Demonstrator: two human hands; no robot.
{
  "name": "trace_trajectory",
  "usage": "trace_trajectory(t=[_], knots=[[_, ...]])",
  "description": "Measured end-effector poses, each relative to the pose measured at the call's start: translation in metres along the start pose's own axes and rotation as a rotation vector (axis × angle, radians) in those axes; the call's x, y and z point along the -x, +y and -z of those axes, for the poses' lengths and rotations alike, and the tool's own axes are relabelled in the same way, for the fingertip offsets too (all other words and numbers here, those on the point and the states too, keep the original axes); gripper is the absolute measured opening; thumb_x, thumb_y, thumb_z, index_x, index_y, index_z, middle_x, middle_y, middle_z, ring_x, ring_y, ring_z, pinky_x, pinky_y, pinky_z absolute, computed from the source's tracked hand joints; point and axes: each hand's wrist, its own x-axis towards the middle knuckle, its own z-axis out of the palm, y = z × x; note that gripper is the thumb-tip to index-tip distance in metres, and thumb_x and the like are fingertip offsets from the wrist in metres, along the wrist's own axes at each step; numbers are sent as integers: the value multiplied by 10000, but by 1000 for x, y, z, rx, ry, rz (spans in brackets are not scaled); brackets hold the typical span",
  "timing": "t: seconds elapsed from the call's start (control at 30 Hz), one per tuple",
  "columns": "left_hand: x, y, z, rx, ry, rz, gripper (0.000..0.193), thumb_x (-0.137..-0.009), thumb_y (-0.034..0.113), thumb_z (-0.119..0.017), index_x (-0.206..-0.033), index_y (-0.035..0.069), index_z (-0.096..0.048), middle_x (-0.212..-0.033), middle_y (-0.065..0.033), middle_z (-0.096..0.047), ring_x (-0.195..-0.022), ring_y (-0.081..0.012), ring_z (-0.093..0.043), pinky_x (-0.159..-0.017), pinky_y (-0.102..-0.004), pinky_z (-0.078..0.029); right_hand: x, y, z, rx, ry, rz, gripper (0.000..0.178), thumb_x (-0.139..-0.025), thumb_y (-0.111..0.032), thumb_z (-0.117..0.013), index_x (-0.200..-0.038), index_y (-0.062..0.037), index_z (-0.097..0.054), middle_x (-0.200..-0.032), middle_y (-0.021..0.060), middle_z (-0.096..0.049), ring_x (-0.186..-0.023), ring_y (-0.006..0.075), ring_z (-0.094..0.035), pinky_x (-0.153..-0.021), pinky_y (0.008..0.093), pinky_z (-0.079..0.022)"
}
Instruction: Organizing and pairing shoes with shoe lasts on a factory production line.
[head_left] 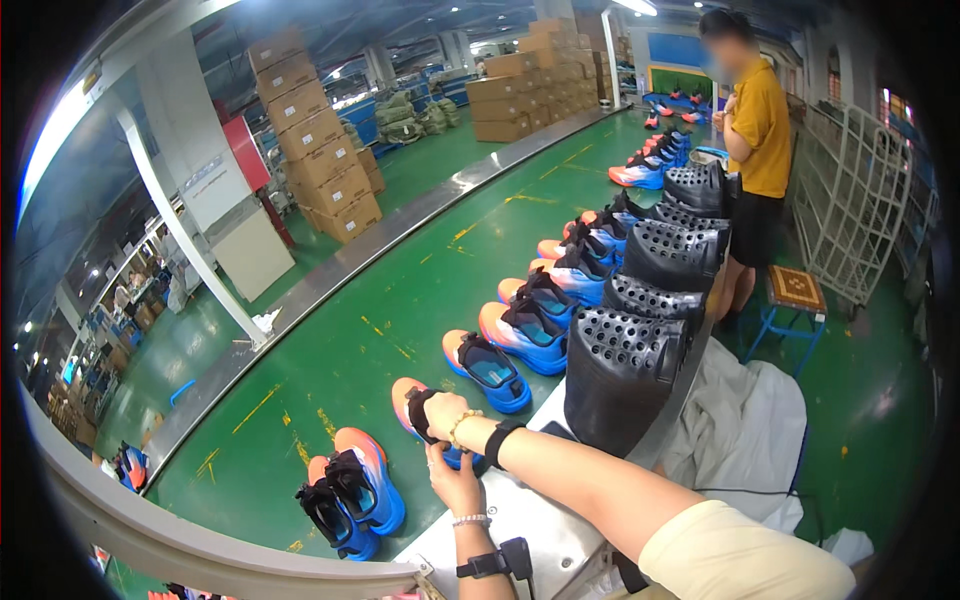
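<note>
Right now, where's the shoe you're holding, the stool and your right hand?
Held shoe (403, 398): head view, on its orange toe.
Stool (797, 289): head view, on its patterned seat.
Right hand (443, 412): head view, on its back.

The right hand and left hand hide much of the shoe between them; the right fingertips cannot be made out. The lower edge cuts off the left forearm. The standing person's face is blurred; the farthest shoes are too small for detail.
</note>
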Motion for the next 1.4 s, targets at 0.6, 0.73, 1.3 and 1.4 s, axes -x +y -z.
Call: trace_trajectory(t=[0.6,0.73,1.3,1.4], knots=[[-5,-12,-6,84,-24,15,428,-726,11,-730,-1126,-10,-580,-1013,-214,-656,-923,-369,-648,-813,-403,-499,-20,5,-37,-54,189,46,124,-764,-116,-653,-824,-32,-722,-841,175,-709,-792,312,-713,-699,402,-590],[-2,-1,-7,143,34,137,344,-728,6,-701,-1040,-14,-556,-1229,-254,-596,-978,-418,-613,-857,-439,-477,-33,2,-41,-79,198,23,166,-832,-114,-571,-834,-35,-716,-873,204,-704,-802,327,-712,-693,416,-592],[-31,-54,18,660,-188,436,230,-864,50,-555,-1071,144,-584,-1223,-52,-548,-909,-94,-488,-744,-246,-384,270,119,244,-384,764,735,189,-823,-176,-709,-943,-54,-629,-800,106,-675,-654,274,-648,-577,353,-519],[-47,-45,19,560,-37,328,534,-840,88,-700,-1306,110,-440,-1327,-138,-497,-1133,-230,-503,-910,-356,-427,269,171,270,-457,1015,313,221,-812,-99,-707,-1019,-43,-653,-830,95,-684,-741,274,-646,-686,348,-511]])
